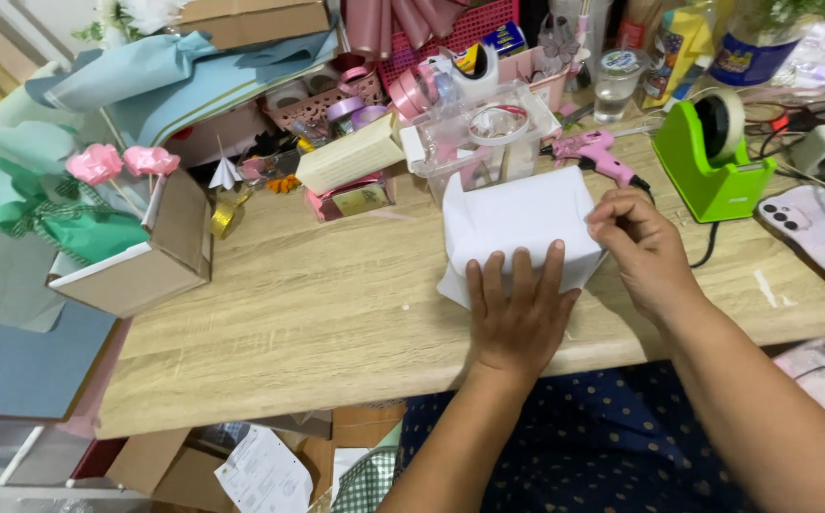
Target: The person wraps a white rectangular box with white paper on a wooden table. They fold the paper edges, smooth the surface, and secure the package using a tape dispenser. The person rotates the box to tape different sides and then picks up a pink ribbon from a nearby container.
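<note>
White paper (517, 223) pinned flat by left hand (517, 318); right hand (635, 242) grip pinches edge; clear tub (488, 142) holds tape roll.

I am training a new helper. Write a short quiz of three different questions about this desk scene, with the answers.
1. True or false: the left hand lies flat on the white paper-wrapped box.
2. Multiple choice: what does the right hand do? A) pinches the right edge of the white paper; B) holds the pink glue gun; C) rests on the phone.
3. Fill in: the tape dispenser on the wooden table, to the right of the glue gun, is ____ in colour.

Key: 1 true; 2 A; 3 green.
</note>
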